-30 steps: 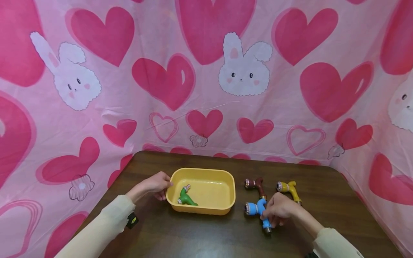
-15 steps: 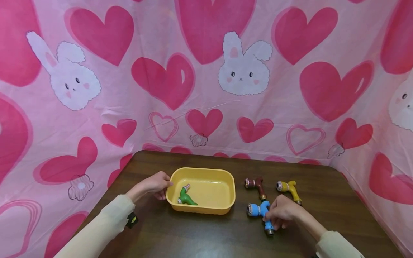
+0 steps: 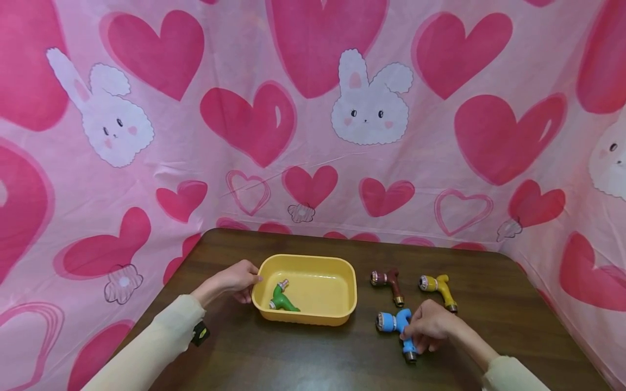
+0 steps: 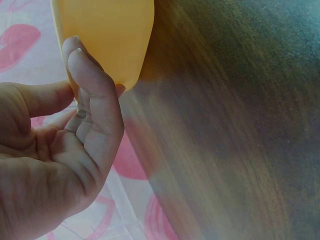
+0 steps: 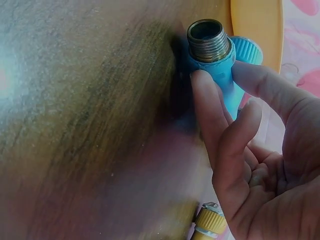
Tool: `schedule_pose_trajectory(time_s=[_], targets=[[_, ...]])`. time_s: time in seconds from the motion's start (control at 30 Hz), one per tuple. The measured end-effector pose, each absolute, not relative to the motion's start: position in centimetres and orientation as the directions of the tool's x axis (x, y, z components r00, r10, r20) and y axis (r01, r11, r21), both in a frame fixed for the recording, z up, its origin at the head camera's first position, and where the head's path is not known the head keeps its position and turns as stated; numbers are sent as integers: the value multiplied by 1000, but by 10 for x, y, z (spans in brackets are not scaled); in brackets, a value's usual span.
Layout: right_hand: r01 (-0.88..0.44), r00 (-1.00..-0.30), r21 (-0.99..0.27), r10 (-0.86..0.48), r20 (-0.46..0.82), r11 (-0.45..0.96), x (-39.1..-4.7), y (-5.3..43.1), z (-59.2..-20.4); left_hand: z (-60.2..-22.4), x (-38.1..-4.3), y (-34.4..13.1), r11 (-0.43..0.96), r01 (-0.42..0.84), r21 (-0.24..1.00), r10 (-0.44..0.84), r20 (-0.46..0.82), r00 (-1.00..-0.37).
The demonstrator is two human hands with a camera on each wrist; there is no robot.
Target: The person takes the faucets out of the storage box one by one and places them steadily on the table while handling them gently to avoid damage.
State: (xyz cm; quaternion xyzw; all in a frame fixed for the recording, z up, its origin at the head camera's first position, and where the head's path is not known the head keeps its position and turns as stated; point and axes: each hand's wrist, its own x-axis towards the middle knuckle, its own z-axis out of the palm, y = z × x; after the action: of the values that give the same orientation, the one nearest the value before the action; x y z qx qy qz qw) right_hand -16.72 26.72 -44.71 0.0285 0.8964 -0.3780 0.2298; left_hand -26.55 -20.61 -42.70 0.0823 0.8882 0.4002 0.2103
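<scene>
My left hand (image 3: 239,281) pinches the left rim of a yellow plastic basin (image 3: 353,296); in the left wrist view, thumb and fingers close on the basin's wall (image 4: 107,35). A green tap (image 3: 281,300) lies inside, at the basin's left end. To the right of the basin, my right hand (image 3: 430,327) pinches a blue tap (image 3: 389,321) by its body. The right wrist view shows the tap's threaded metal end (image 5: 207,42) with thumb and fingers just behind it. Whether the blue tap touches the table is hard to tell.
A brown tap (image 3: 392,282) and a yellow tap (image 3: 442,289) lie on the dark wooden table (image 3: 274,358), beyond my right hand. Pink cloth (image 3: 313,152) with hearts and rabbits hangs along the table's back and sides.
My right hand has shifted slightly right and nearer to me with the blue tap, which now stands apart from the brown tap in view. The left hand and basin stay put.
</scene>
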Motion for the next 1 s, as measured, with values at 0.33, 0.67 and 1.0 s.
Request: schedule_pose_trajectory(time_s=[0.33, 0.67, 1.0], targets=[[228, -886, -675, -139, -443, 701, -165, 269, -449, -427, -267, -207, 663, -42, 747, 304, -320, -897], [226, -882, -684, -152, -445, 694, -162, 268, -450, -426, -265, -207, 654, -36, 755, 312, -312, -897], [220, -875, -696, -178, -451, 683, -160, 271, -450, -425, -266, -206, 672, -44, 740, 299, -324, -897]])
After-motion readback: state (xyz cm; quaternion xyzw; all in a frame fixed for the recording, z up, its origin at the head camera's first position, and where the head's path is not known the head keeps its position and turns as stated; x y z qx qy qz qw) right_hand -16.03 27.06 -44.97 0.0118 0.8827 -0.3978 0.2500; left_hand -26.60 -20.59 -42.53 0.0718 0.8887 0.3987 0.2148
